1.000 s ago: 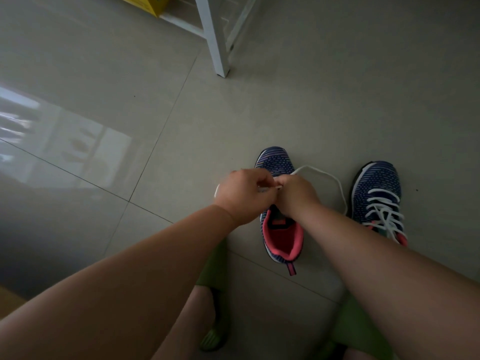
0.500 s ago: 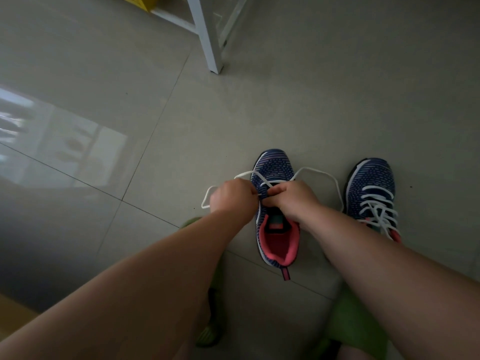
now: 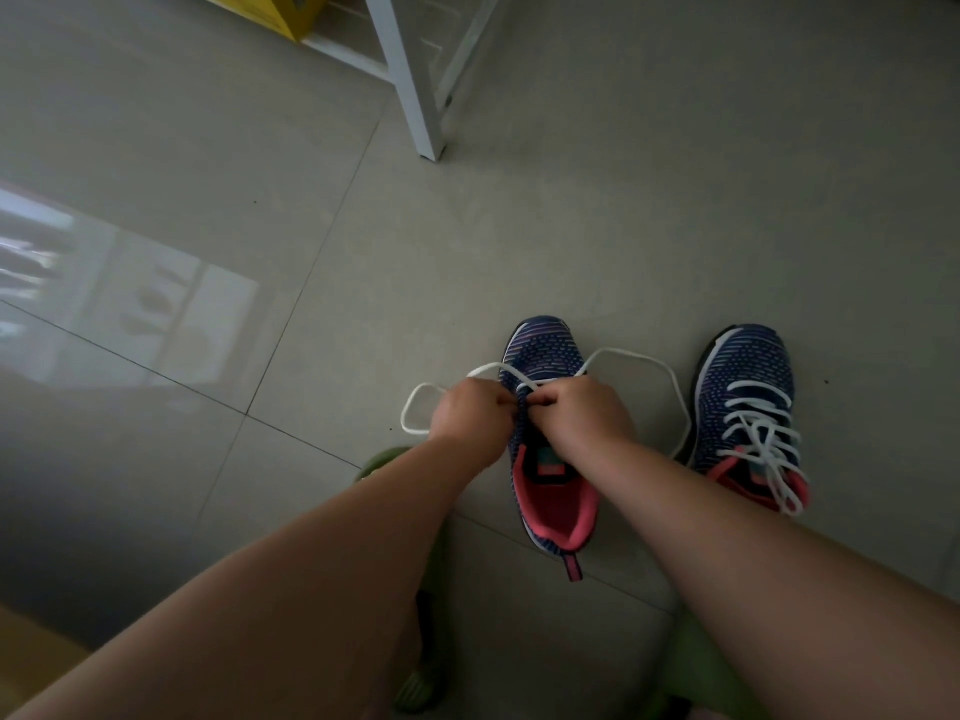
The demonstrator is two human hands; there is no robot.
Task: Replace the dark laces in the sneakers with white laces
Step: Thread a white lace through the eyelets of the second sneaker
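Both hands, left hand (image 3: 470, 415) and right hand (image 3: 582, 415), pinch the white lace (image 3: 644, 362) over the unlaced sneaker (image 3: 545, 356), lacing low eyelets; next, cross toward six o'clock.

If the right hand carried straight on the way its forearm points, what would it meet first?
Probably the left hand: the right hand points up-left at it, knuckles nearly touching over the sneaker, both pinching the white lace. Depth unclear.
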